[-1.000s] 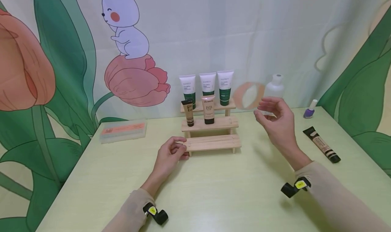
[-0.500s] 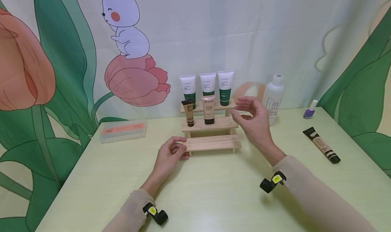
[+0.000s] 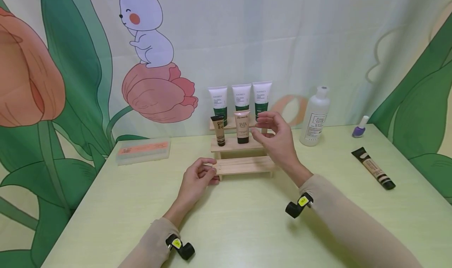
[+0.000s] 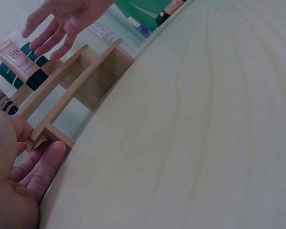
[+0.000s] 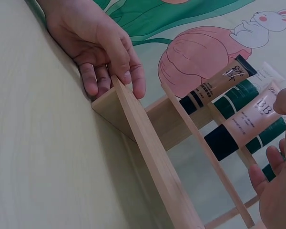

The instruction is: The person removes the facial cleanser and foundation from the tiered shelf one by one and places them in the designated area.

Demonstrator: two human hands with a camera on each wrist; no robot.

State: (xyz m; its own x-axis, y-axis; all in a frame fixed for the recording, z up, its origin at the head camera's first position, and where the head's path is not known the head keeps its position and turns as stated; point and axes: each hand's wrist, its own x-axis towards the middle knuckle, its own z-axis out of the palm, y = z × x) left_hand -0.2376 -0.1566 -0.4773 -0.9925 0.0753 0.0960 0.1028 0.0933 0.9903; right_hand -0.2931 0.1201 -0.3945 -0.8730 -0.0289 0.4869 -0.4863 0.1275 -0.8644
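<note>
A three-step wooden display stand (image 3: 243, 165) stands mid-table. My left hand (image 3: 197, 177) pinches the left end of its lowest step, thumb above and fingers beneath, as the left wrist view (image 4: 24, 167) shows. On the middle step stand a pink BB cream tube (image 3: 242, 127) and a small tan-and-black tube (image 3: 219, 131). Several white-and-green tubes (image 3: 217, 99) line the top step behind them. My right hand (image 3: 279, 140) is just right of the BB cream tube, thumb and fingers parted with a gap between them, overlapping the stand's right side in the head view.
A white bottle (image 3: 315, 117) stands right of the stand. Farther right are a purple nail polish bottle (image 3: 360, 127) and a black-and-tan tube (image 3: 373, 168) lying flat. A flat clear case (image 3: 143, 152) with an orange label lies at the left. A printed curtain (image 3: 212, 32) hangs behind.
My right hand has moved left, from in front of the white bottle to beside the BB cream tube, uncovering the bottle. My left hand has stayed on the stand.
</note>
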